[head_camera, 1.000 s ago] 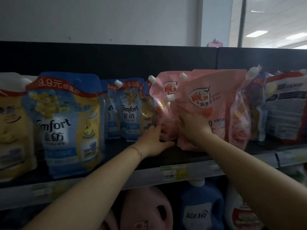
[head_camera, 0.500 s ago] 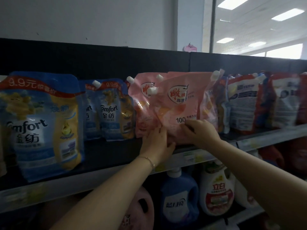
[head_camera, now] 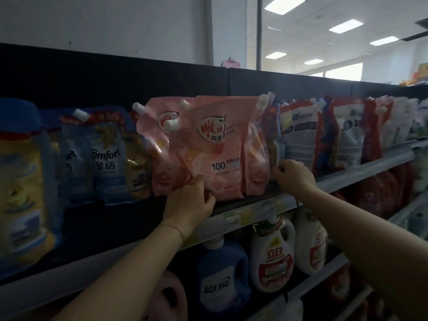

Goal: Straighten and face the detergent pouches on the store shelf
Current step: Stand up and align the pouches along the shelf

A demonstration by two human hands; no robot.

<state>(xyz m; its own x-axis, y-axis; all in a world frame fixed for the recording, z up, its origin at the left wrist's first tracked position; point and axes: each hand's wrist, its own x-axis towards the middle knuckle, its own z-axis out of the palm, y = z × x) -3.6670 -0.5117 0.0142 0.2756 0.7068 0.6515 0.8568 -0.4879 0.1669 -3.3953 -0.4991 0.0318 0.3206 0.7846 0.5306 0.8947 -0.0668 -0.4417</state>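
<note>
Head view: we are seeing the left hand [head_camera: 188, 202] reaching up from below, fingers curled, pinching the lower left corner of the front pink pouch [head_camera: 215, 147]. Right hand [head_camera: 291, 174] is curling its fingers at the lower right edge of the right pink pouch [head_camera: 256, 163], thumb and fingers pinching there; how firmly, we are not able to tell. Both pouches are standing at the front lip of the top shelf [head_camera: 254, 210], labels facing us, the front one overlapping the rear pink pouch [head_camera: 159, 144] on its left. Front pouch's long axis is running roughly upright, spout [head_camera: 172, 125] sticking out at top left. It is lying above and between the two hands, left hand nearer its base corner. We are judging the coming nudge as a square-up along the lip. Blue Comfort pouches [head_camera: 107, 158] are sitting to the left, set further back. White-and-red pouches [head_camera: 301, 135] are crowding in on the right. Bottles [head_camera: 273, 256] are standing on the shelf below.
</note>
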